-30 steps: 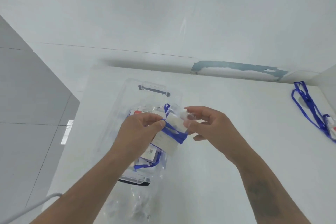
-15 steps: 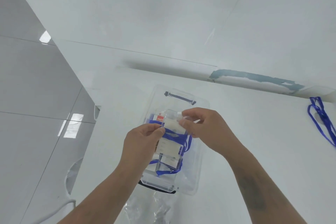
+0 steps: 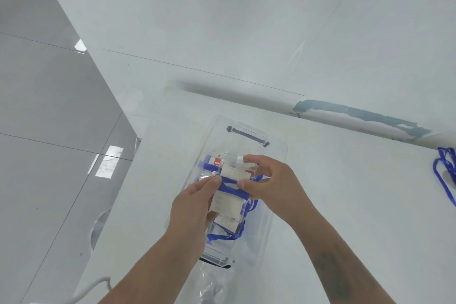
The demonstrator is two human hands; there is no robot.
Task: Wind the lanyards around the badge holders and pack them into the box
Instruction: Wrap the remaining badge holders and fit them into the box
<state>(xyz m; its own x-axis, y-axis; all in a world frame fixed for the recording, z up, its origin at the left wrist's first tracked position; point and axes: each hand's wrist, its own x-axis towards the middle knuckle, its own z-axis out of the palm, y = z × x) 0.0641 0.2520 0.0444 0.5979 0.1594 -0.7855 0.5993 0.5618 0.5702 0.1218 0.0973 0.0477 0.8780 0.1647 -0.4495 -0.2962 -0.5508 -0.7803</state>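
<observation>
Two hands hold one clear badge holder [image 3: 228, 195] over the open transparent storage box [image 3: 276, 155] on the white table [image 3: 357, 205]. Left hand [image 3: 191, 207] pinches its left edge with the thumb pressed on the blue lanyard [image 3: 230, 189] wrapped across the holder's middle. Right hand [image 3: 269, 184] grips the right edge — thumb on the lanyard band, fingers curled at the top corner. Beneath them, inside the box, lie other wound badge holders [image 3: 227, 226] with blue straps. Another blue lanyard [image 3: 444, 170] lies well apart at the table's right edge — partly cut off by the frame.
</observation>
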